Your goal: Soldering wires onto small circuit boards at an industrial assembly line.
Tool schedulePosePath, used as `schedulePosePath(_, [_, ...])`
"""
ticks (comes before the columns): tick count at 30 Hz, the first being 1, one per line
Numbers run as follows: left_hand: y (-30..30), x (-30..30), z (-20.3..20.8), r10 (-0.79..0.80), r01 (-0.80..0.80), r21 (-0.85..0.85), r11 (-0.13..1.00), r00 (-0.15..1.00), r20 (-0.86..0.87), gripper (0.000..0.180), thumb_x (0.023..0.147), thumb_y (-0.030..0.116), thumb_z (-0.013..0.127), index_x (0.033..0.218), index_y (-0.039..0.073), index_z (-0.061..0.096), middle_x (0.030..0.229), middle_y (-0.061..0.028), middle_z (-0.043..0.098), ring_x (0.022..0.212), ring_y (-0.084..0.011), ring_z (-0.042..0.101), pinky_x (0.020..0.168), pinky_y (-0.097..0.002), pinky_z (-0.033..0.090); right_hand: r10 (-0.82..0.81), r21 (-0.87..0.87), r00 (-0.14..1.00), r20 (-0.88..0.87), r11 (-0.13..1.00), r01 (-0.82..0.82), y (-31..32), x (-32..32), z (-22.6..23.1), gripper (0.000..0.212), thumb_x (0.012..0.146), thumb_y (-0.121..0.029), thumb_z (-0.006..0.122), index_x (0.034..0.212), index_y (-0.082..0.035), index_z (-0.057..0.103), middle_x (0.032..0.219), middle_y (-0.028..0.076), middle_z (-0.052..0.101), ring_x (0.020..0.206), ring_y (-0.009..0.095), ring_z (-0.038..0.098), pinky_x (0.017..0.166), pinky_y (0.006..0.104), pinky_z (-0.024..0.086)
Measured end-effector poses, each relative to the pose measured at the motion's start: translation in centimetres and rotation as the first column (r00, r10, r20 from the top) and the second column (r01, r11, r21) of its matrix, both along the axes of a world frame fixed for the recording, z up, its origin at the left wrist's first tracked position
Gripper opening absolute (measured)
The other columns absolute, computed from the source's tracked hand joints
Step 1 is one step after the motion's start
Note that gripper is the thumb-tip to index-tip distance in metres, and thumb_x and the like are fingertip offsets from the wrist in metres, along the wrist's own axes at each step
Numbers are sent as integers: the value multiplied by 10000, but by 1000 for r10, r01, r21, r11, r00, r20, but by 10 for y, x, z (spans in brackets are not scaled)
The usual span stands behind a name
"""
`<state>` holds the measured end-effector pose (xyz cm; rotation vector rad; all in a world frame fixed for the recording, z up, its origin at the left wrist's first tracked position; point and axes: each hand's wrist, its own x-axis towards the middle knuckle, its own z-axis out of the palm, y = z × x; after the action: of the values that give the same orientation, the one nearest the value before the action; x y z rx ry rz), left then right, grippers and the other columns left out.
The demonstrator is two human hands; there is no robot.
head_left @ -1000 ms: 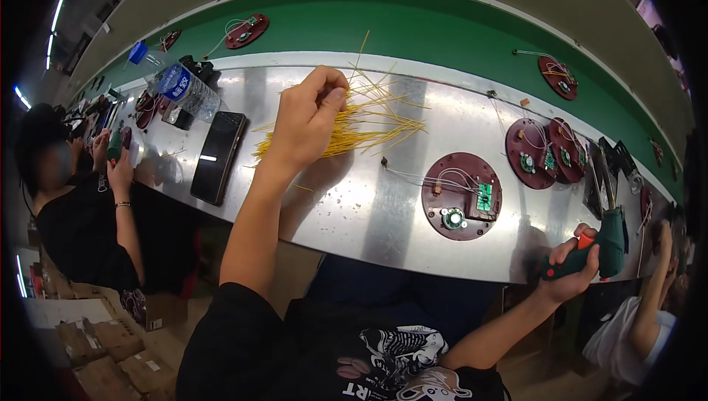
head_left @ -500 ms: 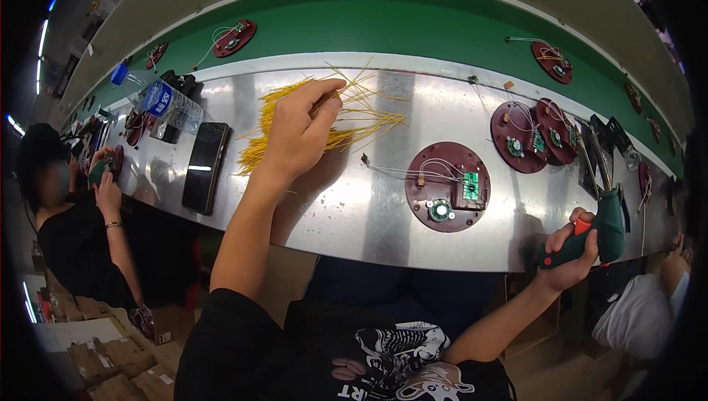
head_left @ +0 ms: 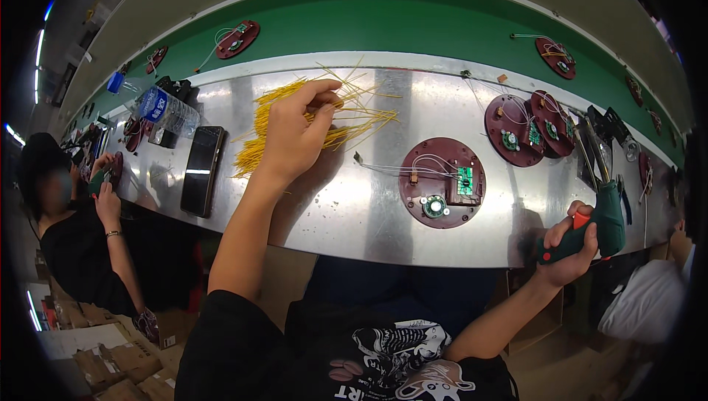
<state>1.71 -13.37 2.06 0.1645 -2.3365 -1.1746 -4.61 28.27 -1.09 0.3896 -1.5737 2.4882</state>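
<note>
My left hand (head_left: 301, 128) is over a loose pile of thin yellow strands (head_left: 254, 151) on the metal bench. Its fingers curl toward the thumb among the strand ends; whether a strand is pinched there is hidden. At the right, my right hand (head_left: 566, 257) grips a dark green pistol-shaped power tool (head_left: 609, 224) with an orange trigger, held at the bench's front edge. Between my hands lies a round dark red disc (head_left: 422, 203) bearing a green circuit board (head_left: 464, 180), a small round part (head_left: 434, 207) and white wires.
Two similar discs (head_left: 509, 146) overlap beyond, beside black-handled tools (head_left: 608, 129). A dark phone (head_left: 203, 172) and a clear bottle (head_left: 168, 109) lie left of the strands. More discs (head_left: 237, 39) are along the green back strip (head_left: 383, 28). A co-worker (head_left: 77, 231) sits at left.
The whole view has shifted slightly. At my left hand, the thumb has drawn a little away from the index finger. My right hand keeps its grip on the green tool.
</note>
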Motion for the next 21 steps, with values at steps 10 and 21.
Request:
schedulePosePath(10, [4,-1,-1,1,-4,74,997,999,32,216,922,-17,623,1128,-78,646,1000,-145,723,949,-176,704,857,-260,548,3,-42,1000,22,999,-2,1,-1,0,342,1011,-276,401,1110,25,530,1038,171,500,443,111,458,393,237,398])
schedulePosePath(21, [7,-3,-5,69,-68,15,998,992,-107,181,924,35,604,1064,-43,687,916,-126,757,871,-192,736,783,-282,554,-32,-36,999,32,999,33,-1,1,1,354,994,-283,441,1093,43,537,1005,170,519,439,117,481,385,248,400])
